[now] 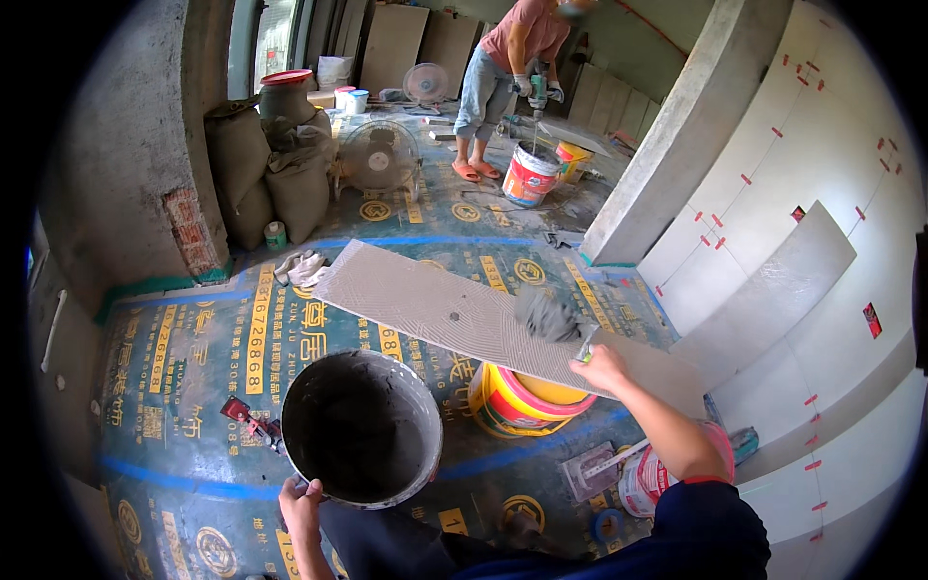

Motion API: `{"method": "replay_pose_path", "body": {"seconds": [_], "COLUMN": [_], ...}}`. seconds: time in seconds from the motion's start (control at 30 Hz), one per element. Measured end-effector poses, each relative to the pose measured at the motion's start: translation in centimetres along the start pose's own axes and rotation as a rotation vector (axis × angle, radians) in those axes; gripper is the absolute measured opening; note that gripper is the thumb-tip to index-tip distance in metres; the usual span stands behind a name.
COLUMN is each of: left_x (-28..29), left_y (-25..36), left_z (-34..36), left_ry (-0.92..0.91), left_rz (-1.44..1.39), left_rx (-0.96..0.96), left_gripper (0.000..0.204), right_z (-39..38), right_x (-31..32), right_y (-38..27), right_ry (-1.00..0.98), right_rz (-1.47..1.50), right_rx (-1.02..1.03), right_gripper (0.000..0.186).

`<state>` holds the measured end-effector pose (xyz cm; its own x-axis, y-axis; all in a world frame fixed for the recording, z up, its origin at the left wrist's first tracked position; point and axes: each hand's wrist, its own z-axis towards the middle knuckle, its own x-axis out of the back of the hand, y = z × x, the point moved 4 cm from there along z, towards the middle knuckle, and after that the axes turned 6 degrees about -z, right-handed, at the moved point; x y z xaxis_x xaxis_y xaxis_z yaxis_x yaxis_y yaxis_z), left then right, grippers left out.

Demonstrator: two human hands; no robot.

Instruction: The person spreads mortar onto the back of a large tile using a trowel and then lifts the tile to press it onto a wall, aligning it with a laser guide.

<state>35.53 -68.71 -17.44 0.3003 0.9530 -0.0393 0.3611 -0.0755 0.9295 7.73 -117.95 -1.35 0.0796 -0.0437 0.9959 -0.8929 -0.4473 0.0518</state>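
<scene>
My left hand [300, 505] grips the near-left rim of a round bucket [437, 430], which holds dark grey mortar [362, 425] and is tipped so that its mouth faces me. My right hand [601, 369] is closed round the handle of a trowel [587, 344]. A blurred heap of wet grey mortar [548, 317] hides most of the trowel's blade, just over a long grey tile [425, 302]. Ridged lines cover much of the tile's upper face, and a small dark dab sits near its middle. Under the tile stands a yellow and red bucket [522, 404].
A flat trowel [590, 472], a blue tape roll [608, 525] and a white-and-red bucket [645, 485] stand at my right. Wall tiles [764, 222] with red clips rise beyond. Farther off, a person [522, 43] runs a mixer [538, 92] near a fan [379, 159] and sacks [297, 193].
</scene>
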Motion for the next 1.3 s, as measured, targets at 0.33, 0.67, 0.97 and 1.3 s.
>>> {"method": "replay_pose_path", "body": {"seconds": [0.33,0.67,0.97,1.3], "left_x": [1.4,1.0,0.1,0.1], "left_y": [-0.1,-1.1,2.0,2.2], "left_z": [1.0,-0.4,-1.6,-1.5], "left_ry": [0.047,0.138,0.174,0.188], "left_rz": [0.053,0.164,0.284,0.292], "left_rx": [0.024,0.022,0.073,0.029], "left_gripper": [0.023,0.049,0.049,0.043], "right_z": [-3.0,-9.6,-6.9,-8.4], "right_x": [6.4,-6.2,-18.2,-25.3], "right_y": [-6.4,-38.1,-41.6,-37.7], "right_ry": [0.326,0.422,-0.244,-1.200], "right_rz": [0.288,-0.780,-0.614,0.438], "right_rx": [0.333,1.392,1.084,0.063], "right_gripper": [0.043,0.019,0.030,0.032]}}
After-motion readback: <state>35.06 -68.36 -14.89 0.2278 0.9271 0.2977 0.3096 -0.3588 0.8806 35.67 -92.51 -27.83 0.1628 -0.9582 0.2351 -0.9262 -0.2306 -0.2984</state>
